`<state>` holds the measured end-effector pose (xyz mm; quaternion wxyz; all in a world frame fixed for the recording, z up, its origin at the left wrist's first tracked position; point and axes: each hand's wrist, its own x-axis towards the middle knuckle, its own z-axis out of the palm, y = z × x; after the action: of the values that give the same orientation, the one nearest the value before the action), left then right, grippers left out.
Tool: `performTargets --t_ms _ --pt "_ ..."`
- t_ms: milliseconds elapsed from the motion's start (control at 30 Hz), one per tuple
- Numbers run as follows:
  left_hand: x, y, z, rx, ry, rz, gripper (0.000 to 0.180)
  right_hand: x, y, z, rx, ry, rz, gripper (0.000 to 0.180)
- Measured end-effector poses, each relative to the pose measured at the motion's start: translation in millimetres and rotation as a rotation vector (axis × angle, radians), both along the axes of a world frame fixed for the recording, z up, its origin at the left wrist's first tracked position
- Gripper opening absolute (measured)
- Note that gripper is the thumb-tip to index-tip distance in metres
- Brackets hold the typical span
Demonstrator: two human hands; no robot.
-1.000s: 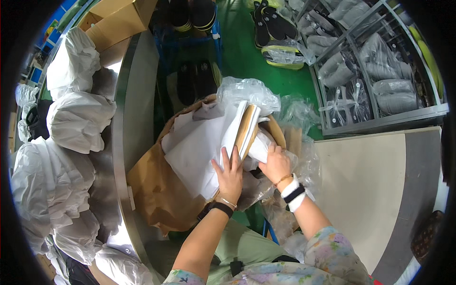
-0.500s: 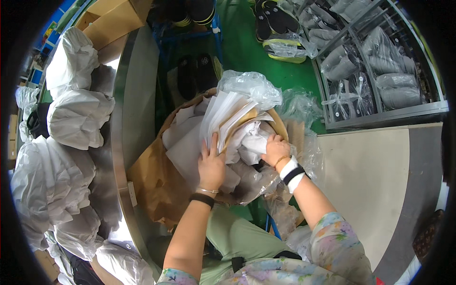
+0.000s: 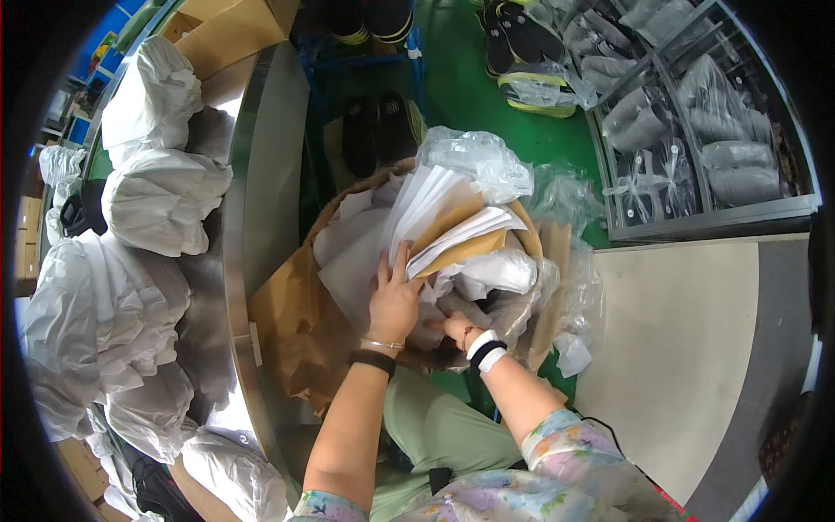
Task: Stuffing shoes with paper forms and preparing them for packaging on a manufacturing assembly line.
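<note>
A round bin lined with brown paper [image 3: 300, 344] stands in front of me, full of white sheets, crumpled paper and plastic film. My left hand [image 3: 396, 303] lies against the fanned white paper sheets [image 3: 426, 198], its fingers stretched out and apart. Beside it leans a second bundle of white and brown sheets [image 3: 465, 239]. My right hand [image 3: 457, 328] reaches in at the bin's near side, under a crumpled white paper wad [image 3: 500, 271]. Its fingertips are hidden among the paper and film, so what it touches cannot be made out.
On the left, a metal worktable [image 3: 204, 296] carries several white-wrapped bundles [image 3: 165, 200] and an open cardboard box [image 3: 230, 43]. Clear plastic bags [image 3: 478, 161] bulge over the bin's far rim. Wrapped shoes fill a metal rack [image 3: 713, 226] at right; a pale tabletop [image 3: 674, 331] stands nearer.
My right hand has left the white paper wad at the bin's right and moved left and nearer, down into the contents. My left hand stays on the sheets. The view has shifted slightly.
</note>
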<state>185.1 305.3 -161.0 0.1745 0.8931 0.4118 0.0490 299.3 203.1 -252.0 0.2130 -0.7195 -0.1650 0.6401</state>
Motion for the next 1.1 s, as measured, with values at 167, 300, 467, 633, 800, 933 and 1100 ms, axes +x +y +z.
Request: performTargets --t_ms 167,300,467,633,800,933,1100 --pt "9 -4 -1 -0.039 -0.041 0.020 0.037 -1 -13 -25 0.192 0.042 -0.225 0.056" --pt "3 -7 14 -0.105 0.048 0.003 0.040 29 12 92 0.086 -0.549 0.415 0.062" --pt "14 -31 47 -0.148 -0.129 0.038 0.039 105 -47 173 0.261 -0.568 0.252 0.057" --pt "-10 -88 146 -0.860 -1.189 0.467 0.088 84 -73 234 0.720 -0.228 -0.092 0.057" --pt "-30 -108 225 -0.728 -1.464 0.277 0.091 7 -73 296 0.901 0.095 -0.184 0.058" --pt "-68 -126 299 -0.521 -1.460 0.382 0.075 -32 -66 324 1.044 0.256 0.030 0.069" --pt "-157 -176 374 -0.144 -1.569 0.620 0.057 -136 -74 404 1.450 0.307 0.237 0.065"
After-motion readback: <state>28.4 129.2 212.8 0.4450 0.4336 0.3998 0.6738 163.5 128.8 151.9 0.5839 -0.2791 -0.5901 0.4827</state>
